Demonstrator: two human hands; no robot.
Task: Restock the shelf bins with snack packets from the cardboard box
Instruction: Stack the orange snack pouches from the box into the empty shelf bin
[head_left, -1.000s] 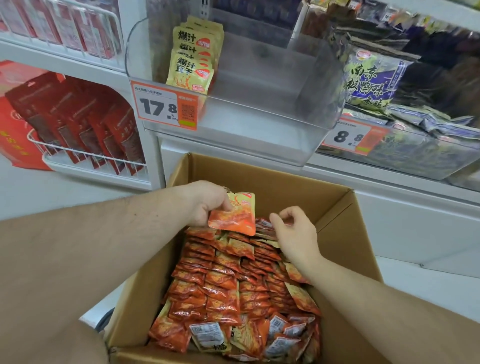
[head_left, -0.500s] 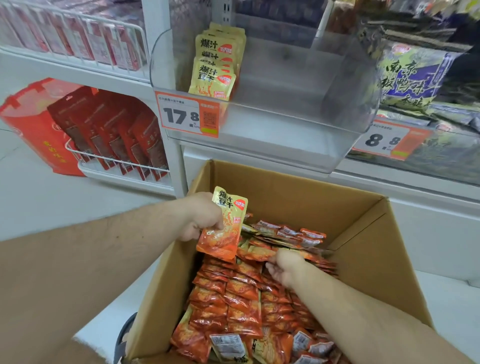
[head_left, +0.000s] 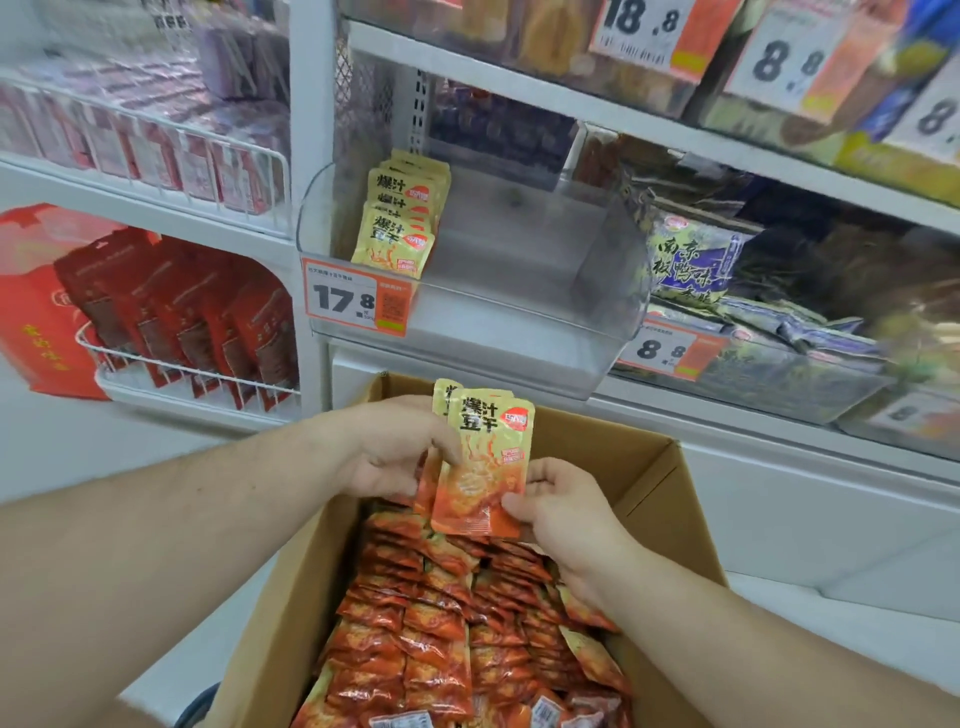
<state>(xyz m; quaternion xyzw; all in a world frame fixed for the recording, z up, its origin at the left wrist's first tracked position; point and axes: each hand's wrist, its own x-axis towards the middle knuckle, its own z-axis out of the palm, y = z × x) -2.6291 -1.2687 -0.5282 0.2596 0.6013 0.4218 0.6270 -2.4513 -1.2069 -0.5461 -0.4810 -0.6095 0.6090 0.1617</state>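
Shop shelving behind; both hands (head_left: 395, 457) (head_left: 558, 512) pinch two packets (head_left: 483, 467) (upright) above box (head_left: 649, 467)

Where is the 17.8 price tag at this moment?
In the head view, the 17.8 price tag sits left of centre on the front left corner of the clear shelf bin, just below the yellow packets standing inside it.

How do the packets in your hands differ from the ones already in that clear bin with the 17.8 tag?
The held packets number only a few, gripped upright over the cardboard box by the left hand and right hand; the bin packets lean in a longer row, touched by no hand. The held ones show their orange lower half; the bin packets' lower parts sit behind the clear bin front. Both share the same yellow design.
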